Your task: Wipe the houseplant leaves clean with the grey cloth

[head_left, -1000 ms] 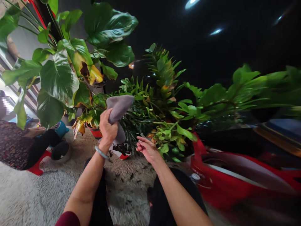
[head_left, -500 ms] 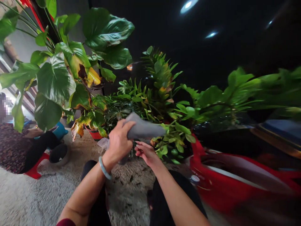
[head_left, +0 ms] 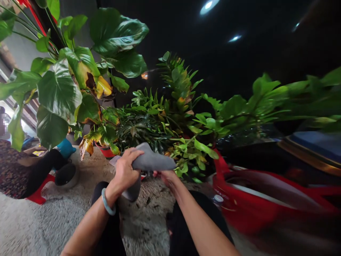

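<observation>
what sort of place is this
Probably a shaded porch or shopfront edge: a rough concrete floor, large-leaved potted plants along a dark glossy wall, and a person seated low nearby.

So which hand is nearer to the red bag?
The right. The right hand is left of the red bag, not touching it; the left hand, holding the grey item, is farther left.

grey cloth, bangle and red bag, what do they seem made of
Grey cloth: matte fabric, probably soft, since it folds and droops from the left hand. Bangle: smooth, pale, glossy; perhaps jade or glass. Red bag: perhaps fabric or plastic, with thin walls; blur leaves finish open.
</observation>
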Tool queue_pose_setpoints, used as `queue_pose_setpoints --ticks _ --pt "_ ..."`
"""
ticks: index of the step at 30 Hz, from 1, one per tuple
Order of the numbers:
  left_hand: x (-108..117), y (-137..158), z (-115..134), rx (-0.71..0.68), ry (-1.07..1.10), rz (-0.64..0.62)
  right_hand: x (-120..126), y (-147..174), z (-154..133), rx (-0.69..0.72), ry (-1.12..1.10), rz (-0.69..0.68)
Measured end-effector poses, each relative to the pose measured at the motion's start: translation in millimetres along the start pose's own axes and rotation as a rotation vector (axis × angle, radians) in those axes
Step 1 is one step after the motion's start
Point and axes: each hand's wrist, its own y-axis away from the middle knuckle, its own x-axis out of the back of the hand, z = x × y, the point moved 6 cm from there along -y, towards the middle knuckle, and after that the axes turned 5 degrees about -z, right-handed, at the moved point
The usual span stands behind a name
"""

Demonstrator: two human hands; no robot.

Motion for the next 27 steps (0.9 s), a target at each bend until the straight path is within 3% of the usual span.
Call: queue_pose_setpoints --ticks 3,5,8,11,13,16,19,21,24,27 --pt "35 -31 8 -0.045 0.009 0.281 -5 5 -1 -0.055 -0.058 0.027" --pt "42 -48 1 -0.019 -0.025 0.351 -9 8 -2 -0.091 -0.088 0.051" --pt "21 -44 -23 0.053 -0.066 0.225 -9 7 0 -0.14 -0.081 0.082" --pt "-13 -6 -40 0.061 -0.055 -0.043 -2 2 3 -0.163 -0.067 0.108" --pt "-23 17 -38 0.037 -0.018 -0.161 2 0 3 -0.158 -0.065 0.109" --pt "-6 12 -16 -0.015 0.035 -0.076 1 1 3 -0.139 -0.065 0.092" --pt "25 -27 9 -0.092 0.03 0.184 -5 5 0 -0.114 -0.075 0.075" --pt "32 -52 14 -0.109 0.001 0.281 -9 7 -2 -0.088 -0.084 0.071" --pt "15 -62 -4 -0.036 -0.046 0.209 -12 8 -5 -0.078 -0.08 0.071" --pt "-13 -31 -28 0.008 -0.021 -0.061 -9 6 -4 -0.089 -0.07 0.071"
